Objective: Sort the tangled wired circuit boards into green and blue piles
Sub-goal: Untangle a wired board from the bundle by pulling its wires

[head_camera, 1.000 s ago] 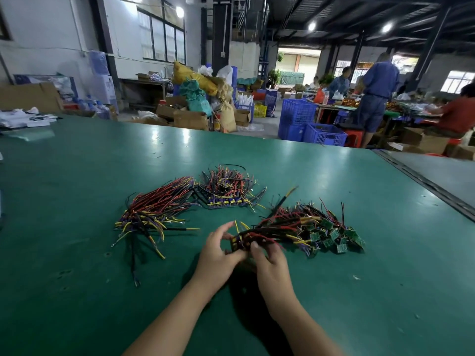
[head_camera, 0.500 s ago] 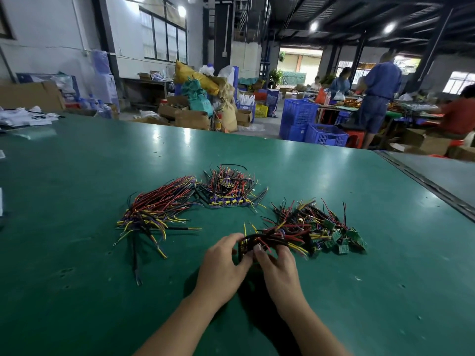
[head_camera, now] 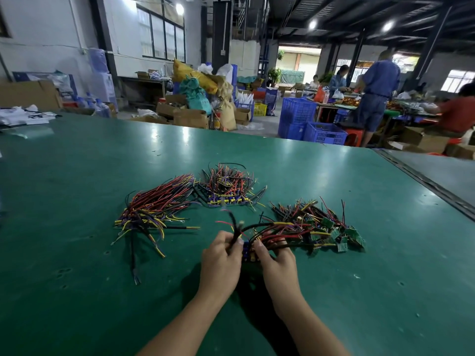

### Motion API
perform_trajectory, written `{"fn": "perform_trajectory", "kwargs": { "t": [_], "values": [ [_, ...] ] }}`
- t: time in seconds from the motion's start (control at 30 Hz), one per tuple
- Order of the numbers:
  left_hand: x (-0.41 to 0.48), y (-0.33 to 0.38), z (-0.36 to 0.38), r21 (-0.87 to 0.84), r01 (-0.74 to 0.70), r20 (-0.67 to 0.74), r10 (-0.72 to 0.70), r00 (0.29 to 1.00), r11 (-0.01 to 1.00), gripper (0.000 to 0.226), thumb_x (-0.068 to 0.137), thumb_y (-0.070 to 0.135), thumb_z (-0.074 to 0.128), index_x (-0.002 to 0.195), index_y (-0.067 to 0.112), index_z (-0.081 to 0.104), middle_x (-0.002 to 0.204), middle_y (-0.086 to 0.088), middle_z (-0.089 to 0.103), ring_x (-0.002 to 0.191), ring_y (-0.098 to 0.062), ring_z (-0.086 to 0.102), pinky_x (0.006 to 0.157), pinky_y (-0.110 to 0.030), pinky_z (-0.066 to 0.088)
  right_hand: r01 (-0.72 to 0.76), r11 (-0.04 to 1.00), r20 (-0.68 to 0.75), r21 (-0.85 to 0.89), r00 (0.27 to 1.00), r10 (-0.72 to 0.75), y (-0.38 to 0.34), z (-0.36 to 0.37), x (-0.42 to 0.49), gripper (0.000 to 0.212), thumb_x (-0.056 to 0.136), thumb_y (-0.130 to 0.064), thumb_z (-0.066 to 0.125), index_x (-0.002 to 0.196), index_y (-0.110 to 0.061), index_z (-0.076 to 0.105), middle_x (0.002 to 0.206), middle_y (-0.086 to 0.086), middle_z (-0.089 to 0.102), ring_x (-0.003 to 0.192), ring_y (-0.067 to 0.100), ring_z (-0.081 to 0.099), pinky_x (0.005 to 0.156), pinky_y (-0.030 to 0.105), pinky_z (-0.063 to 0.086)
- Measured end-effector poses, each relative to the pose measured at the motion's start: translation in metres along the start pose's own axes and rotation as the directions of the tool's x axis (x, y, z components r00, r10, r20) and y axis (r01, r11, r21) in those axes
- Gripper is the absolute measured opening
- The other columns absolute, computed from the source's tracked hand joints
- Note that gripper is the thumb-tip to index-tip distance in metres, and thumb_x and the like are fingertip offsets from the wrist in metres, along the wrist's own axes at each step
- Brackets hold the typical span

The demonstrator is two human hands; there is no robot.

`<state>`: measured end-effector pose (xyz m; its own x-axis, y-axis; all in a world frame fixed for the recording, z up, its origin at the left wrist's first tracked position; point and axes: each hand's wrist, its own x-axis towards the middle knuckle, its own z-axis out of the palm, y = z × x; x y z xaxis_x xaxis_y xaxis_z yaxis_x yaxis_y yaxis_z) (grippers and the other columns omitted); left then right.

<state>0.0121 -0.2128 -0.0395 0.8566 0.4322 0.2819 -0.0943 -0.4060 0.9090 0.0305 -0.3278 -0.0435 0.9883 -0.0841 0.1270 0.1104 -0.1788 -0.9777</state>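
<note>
Moved: left hand (head_camera: pixel 221 260) has pulled a blurred wire bunch (head_camera: pixel 232 226) up since half a second back.
Left hand: fingers curled tight round that bunch.
Right hand (head_camera: pixel 277 263): pinching the tangle (head_camera: pixel 282 231).
Blue board (head_camera: pixel 246 251): between both hands, near centre.
Green pile (head_camera: pixel 343 236): right, touching the tangle.
Far pile (head_camera: pixel 226 194): blue boards, far centre of table (head_camera: pixel 77 291).
Left pile (head_camera: pixel 154 206): beside it.

On table (head_camera: pixel 77 278): left bundle (head_camera: pixel 154 209), centre bundle (head_camera: pixel 226 186) behind, right bundle (head_camera: pixel 316 227).
</note>
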Motion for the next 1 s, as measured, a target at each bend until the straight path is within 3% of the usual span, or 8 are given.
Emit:
{"fn": "perform_trajectory", "kwargs": {
  "t": [0.1, 0.2, 0.33, 0.43, 0.57, 0.7, 0.83, 1.0],
  "values": [
    [0.004, 0.000, 0.002, -0.176, 0.163, 0.015, -0.163, 0.986, 0.971, 0.013, 0.092, 0.022, 0.061, 0.082, 0.015, 0.065, 0.072, 0.001, 0.070, 0.073, -0.014, 0.066, 0.070, -0.032, 0.051, -0.105, 0.975, -0.008, 0.197, 0.994, 0.108, -0.002, 0.001, 0.000, 0.016, 0.090, -0.022, 0.068, 0.089, -0.006, 0.069, 0.100, 0.020, 0.068, 0.097, 0.034, 0.066, 0.087, 0.043, 0.054],
    [0.003, 0.005, 0.003, -0.451, 0.331, 0.083, -0.331, 0.940, 0.829, 0.015, 0.094, 0.016, 0.058, 0.088, 0.010, 0.069, 0.091, -0.012, 0.074, 0.088, -0.032, 0.069, 0.085, -0.051, 0.055, -0.241, 0.881, 0.038, 0.406, 0.968, 0.247, -0.002, 0.001, 0.001, 0.022, 0.091, -0.018, 0.067, 0.097, 0.003, 0.066, 0.104, 0.028, 0.067, 0.097, 0.043, 0.066, 0.088, 0.055, 0.054],
    [0.003, 0.013, 0.001, -0.658, 0.440, 0.184, -0.437, 0.881, 0.611, 0.017, 0.096, 0.012, 0.056, 0.083, 0.002, 0.059, 0.086, -0.018, 0.074, 0.071, -0.025, 0.072, 0.063, -0.038, 0.060, -0.354, 0.710, 0.147, 0.609, 0.930, 0.338, -0.006, 0.000, 0.003, 0.016, 0.092, -0.012, 0.064, 0.099, 0.002, 0.059, 0.082, 0.018, 0.073, 0.074, 0.032, 0.072, 0.062, 0.038, 0.059],
    [0.005, 0.014, 0.000, -0.642, 0.452, 0.208, -0.427, 0.880, 0.619, 0.018, 0.096, 0.013, 0.055, 0.088, -0.001, 0.062, 0.089, -0.019, 0.074, 0.071, -0.025, 0.072, 0.065, -0.037, 0.061, -0.356, 0.697, 0.158, 0.623, 0.929, 0.334, -0.005, -0.001, 0.004, 0.013, 0.091, -0.010, 0.064, 0.097, 0.000, 0.060, 0.083, 0.017, 0.073, 0.076, 0.032, 0.071, 0.070, 0.044, 0.059],
    [0.005, 0.011, 0.000, -0.565, 0.407, 0.171, -0.381, 0.909, 0.718, 0.020, 0.089, 0.019, 0.064, 0.095, -0.001, 0.062, 0.095, -0.024, 0.070, 0.089, -0.036, 0.068, 0.086, -0.048, 0.055, -0.299, 0.806, 0.143, 0.511, 0.954, 0.264, -0.002, -0.002, 0.002, 0.030, 0.081, -0.019, 0.074, 0.098, 0.001, 0.063, 0.098, 0.026, 0.070, 0.090, 0.044, 0.069, 0.087, 0.058, 0.054],
    [0.001, 0.005, 0.006, -0.507, 0.332, 0.152, -0.296, 0.943, 0.795, 0.018, 0.083, 0.013, 0.073, 0.086, 0.010, 0.056, 0.069, 0.000, 0.067, 0.061, 0.000, 0.062, 0.059, -0.012, 0.046, -0.234, 0.888, 0.072, 0.396, 0.972, 0.224, -0.002, 0.001, 0.000, 0.052, 0.059, -0.035, 0.079, 0.101, -0.008, 0.065, 0.105, 0.023, 0.068, 0.099, 0.040, 0.066, 0.093, 0.059, 0.050],
    [0.000, 0.008, 0.004, -0.515, 0.330, 0.184, -0.274, 0.944, 0.791, 0.006, 0.083, 0.014, 0.073, 0.080, 0.011, 0.070, 0.066, 0.004, 0.073, 0.061, -0.002, 0.068, 0.052, -0.010, 0.046, -0.166, 0.930, 0.115, 0.328, 0.984, 0.135, -0.002, -0.001, -0.002, 0.052, 0.063, -0.041, 0.079, 0.108, -0.016, 0.068, 0.116, 0.018, 0.064, 0.109, 0.032, 0.063, 0.101, 0.050, 0.046],
    [-0.001, 0.011, 0.001, -0.567, 0.316, 0.229, -0.222, 0.948, 0.761, 0.003, 0.082, 0.004, 0.073, 0.079, 0.005, 0.072, 0.069, 0.000, 0.073, 0.064, -0.005, 0.066, 0.060, -0.011, 0.048, -0.083, 0.948, 0.155, 0.309, 0.987, 0.036, -0.001, -0.007, -0.001, 0.029, 0.082, -0.018, 0.077, 0.107, -0.022, 0.064, 0.097, 0.003, 0.076, 0.094, 0.016, 0.071, 0.082, 0.024, 0.053]
  ]
}}
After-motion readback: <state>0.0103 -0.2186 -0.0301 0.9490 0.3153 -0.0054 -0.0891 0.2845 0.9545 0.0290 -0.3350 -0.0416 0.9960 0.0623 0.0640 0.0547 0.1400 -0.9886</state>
